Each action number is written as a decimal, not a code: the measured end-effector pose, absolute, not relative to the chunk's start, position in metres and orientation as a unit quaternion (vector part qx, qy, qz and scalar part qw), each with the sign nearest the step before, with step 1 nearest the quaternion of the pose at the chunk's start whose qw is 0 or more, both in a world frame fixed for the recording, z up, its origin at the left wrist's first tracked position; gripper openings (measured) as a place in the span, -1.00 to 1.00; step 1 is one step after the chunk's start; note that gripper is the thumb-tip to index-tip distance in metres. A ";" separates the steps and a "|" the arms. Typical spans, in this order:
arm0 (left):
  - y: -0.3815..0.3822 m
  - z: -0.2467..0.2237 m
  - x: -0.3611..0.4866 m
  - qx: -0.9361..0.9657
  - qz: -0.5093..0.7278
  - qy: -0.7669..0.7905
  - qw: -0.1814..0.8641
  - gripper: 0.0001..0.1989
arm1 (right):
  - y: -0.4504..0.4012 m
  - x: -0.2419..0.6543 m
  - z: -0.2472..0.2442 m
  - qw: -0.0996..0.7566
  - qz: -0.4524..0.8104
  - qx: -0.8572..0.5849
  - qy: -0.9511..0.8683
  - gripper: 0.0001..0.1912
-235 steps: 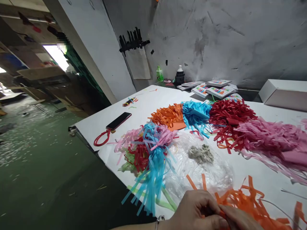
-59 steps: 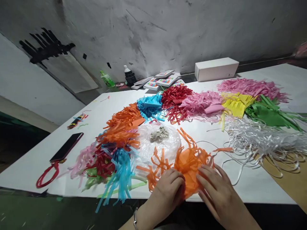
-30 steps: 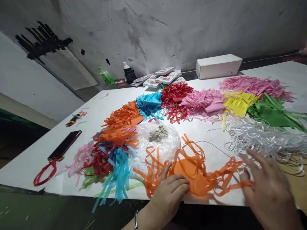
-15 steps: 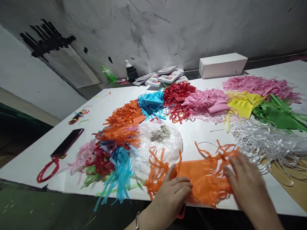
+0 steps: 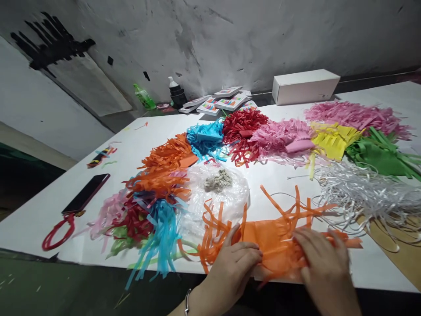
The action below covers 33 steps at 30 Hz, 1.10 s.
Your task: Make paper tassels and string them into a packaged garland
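A sheet of orange tissue paper (image 5: pixel 266 235), cut into fringe at both ends, lies at the front edge of the table. My left hand (image 5: pixel 235 267) rests on its left part, fingers bent over the paper and little finger apart; the thumb is hidden. At the right fringe, my right hand (image 5: pixel 324 263) lies palm down over the strips, its fingers spread and somewhat blurred. Loose orange strips stick out above and to the right of it. Just behind the paper is a clear plastic bag (image 5: pixel 235 193) with a greyish clump (image 5: pixel 218 181) on it.
Fringed paper bundles curve around behind: blue (image 5: pixel 205 137), red (image 5: pixel 245 125), pink (image 5: pixel 283 136), yellow (image 5: pixel 335 140), green (image 5: pixel 378 156). White string (image 5: pixel 368 188) lies tangled at right. A phone (image 5: pixel 85 193) with red strap is at left. A white box (image 5: pixel 305 87) stands by the wall.
My right hand has moved slightly left and down over the fringe, and strips now lie spread to its right. My left hand stays on the paper. The view has shifted a little.
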<state>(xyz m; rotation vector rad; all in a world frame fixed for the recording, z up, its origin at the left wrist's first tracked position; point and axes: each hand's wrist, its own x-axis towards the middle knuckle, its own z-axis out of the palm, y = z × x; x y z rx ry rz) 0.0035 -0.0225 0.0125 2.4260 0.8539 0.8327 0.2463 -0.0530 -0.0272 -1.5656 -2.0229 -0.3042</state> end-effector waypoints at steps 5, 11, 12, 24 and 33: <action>-0.020 0.015 -0.003 0.876 0.299 0.312 0.216 -0.72 | -0.053 0.326 -0.017 0.234 -0.226 -0.695 -0.641 -0.58; -0.018 0.013 0.002 0.873 0.302 0.313 0.222 -0.74 | -0.068 0.283 0.026 0.282 -0.097 -0.484 -0.823 -0.38; -0.018 0.013 0.003 0.873 0.299 0.314 0.222 -0.75 | -0.067 0.266 0.028 0.269 -0.084 -0.433 -0.856 -0.39; -0.015 0.014 -0.013 0.848 0.261 0.401 0.227 -0.73 | -0.045 0.237 -0.011 0.335 0.085 -0.466 -0.815 -0.84; 0.010 0.025 0.007 0.808 0.082 0.574 0.106 -0.80 | -0.019 0.220 -0.018 0.247 0.067 -0.608 -0.751 -0.74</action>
